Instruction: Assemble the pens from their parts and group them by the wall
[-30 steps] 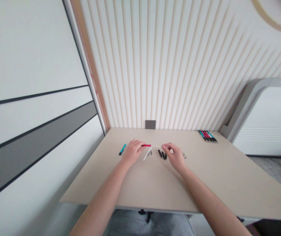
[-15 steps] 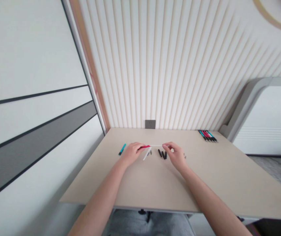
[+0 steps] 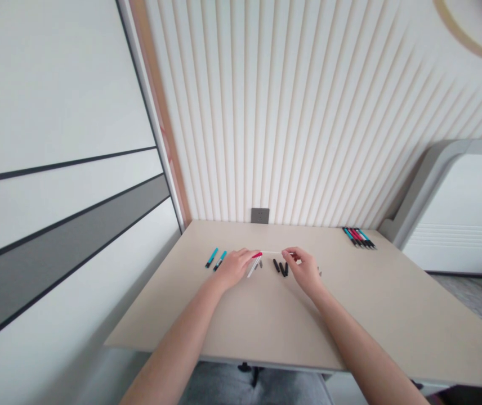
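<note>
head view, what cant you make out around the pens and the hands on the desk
- Head view: the left hand covers most of the red pen barrel, so its length is hidden.
- Head view: the right hand hides one end of the thin white rod.
- Head view: the small grey bits are too small to identify.
- Head view: the row of pens at the far edge is too small and tightly packed to count surely.

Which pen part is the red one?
The red pen part pinched in the left hand. The two teal pen parts lie loose further left, and neither hand touches them.
</note>
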Available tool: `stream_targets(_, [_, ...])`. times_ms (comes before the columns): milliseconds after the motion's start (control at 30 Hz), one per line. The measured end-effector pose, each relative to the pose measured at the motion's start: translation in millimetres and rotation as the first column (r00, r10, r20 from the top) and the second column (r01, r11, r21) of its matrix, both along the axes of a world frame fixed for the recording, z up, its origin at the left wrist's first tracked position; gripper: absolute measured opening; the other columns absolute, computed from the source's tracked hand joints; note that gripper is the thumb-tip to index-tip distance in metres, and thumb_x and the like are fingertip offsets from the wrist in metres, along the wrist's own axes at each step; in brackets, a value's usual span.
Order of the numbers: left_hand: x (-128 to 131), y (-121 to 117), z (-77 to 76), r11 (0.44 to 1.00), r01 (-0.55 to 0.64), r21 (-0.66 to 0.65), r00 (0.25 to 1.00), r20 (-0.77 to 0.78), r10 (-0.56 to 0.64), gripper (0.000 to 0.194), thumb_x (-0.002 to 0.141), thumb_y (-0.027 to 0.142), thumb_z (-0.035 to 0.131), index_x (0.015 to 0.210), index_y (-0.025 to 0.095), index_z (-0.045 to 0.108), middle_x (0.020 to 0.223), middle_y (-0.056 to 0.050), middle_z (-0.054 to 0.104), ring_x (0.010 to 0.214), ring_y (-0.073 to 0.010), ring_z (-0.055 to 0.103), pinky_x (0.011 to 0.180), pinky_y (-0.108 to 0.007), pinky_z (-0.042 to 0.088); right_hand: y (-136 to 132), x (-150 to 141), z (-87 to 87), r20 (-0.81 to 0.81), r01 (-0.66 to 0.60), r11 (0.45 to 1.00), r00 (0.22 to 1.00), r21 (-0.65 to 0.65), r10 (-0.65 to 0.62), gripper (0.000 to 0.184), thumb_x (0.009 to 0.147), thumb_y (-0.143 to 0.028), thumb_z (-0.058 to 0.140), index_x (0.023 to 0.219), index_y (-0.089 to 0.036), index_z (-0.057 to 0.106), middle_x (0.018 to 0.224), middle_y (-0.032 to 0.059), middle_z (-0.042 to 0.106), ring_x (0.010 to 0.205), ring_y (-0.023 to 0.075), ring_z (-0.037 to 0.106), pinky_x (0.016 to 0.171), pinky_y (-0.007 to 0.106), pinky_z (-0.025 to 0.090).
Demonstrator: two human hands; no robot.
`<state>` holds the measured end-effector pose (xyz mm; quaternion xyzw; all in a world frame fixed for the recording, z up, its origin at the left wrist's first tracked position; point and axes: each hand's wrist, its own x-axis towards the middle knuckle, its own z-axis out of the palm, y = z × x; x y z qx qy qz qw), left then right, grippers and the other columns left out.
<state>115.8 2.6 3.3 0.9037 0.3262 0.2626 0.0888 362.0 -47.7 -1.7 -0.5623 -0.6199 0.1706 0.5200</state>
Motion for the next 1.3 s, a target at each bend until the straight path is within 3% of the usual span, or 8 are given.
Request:
stream_targets(433, [-3, 1, 0.4, 1.000, -0.013, -0.003, 0.999, -0.036, 0.013, 0.036, 0.100, 0.017, 0.039, 0.131, 0.027, 0.056, 0.112, -0.005, 0.066, 0.101, -0.0200, 0.063, 0.088, -0.033, 0.049, 2, 3, -2.8, 0.039, -0.027, 0.999, 0.999, -0.033, 0.028, 0.037, 0.088, -0.051, 0.054, 0.085, -0.019, 0.070, 0.082, 0.0071, 0.073, 0.069, 0.0205, 0.061, 0.067, 0.032, 0.049])
stream_targets(900, [0, 0, 2.0, 0.999, 0.037, 0.004, 0.999, -0.020, -0.037, 0.031, 0.100, 0.022, 0.043, 0.125, 0.025, 0.061, 0.112, -0.005, 0.069, 0.100, -0.0190, 0.066, 0.087, -0.031, 0.050, -3, -4, 3.0, 0.112, -0.192, 0.979, 0.973, -0.072, 0.200, 0.027, 0.089, -0.041, 0.053, 0.085, -0.021, 0.072, 0.085, 0.0050, 0.073, 0.073, 0.0191, 0.062, 0.070, 0.031, 0.049])
stream_targets(1067, [2, 0, 0.5, 0.996, 0.088, 0.034, 0.996, -0.004, -0.088, 0.023, 0.098, 0.024, 0.051, 0.116, 0.023, 0.065, 0.106, -0.005, 0.072, 0.096, -0.0183, 0.067, 0.087, -0.031, 0.048, -2, -8, -3.9, 0.123, -0.181, 0.979, 0.974, -0.096, 0.193, 0.030, 0.087, -0.045, 0.055, 0.081, -0.021, 0.073, 0.072, 0.0031, 0.072, 0.064, 0.0180, 0.060, 0.063, 0.028, 0.047])
stream_targets(1300, [3, 0, -0.4, 0.992, 0.107, 0.071, 0.994, 0.009, -0.108, 0.019, 0.097, 0.026, 0.054, 0.108, 0.023, 0.069, 0.098, -0.006, 0.073, 0.093, -0.0183, 0.066, 0.086, -0.033, 0.046, -2, -14, -7.8, 0.183, -0.136, 0.986, 0.971, -0.093, 0.151, 0.048, 0.088, -0.052, 0.053, 0.055, -0.020, 0.066, 0.050, 0.0001, 0.061, 0.048, 0.0143, 0.052, 0.052, 0.026, 0.039])
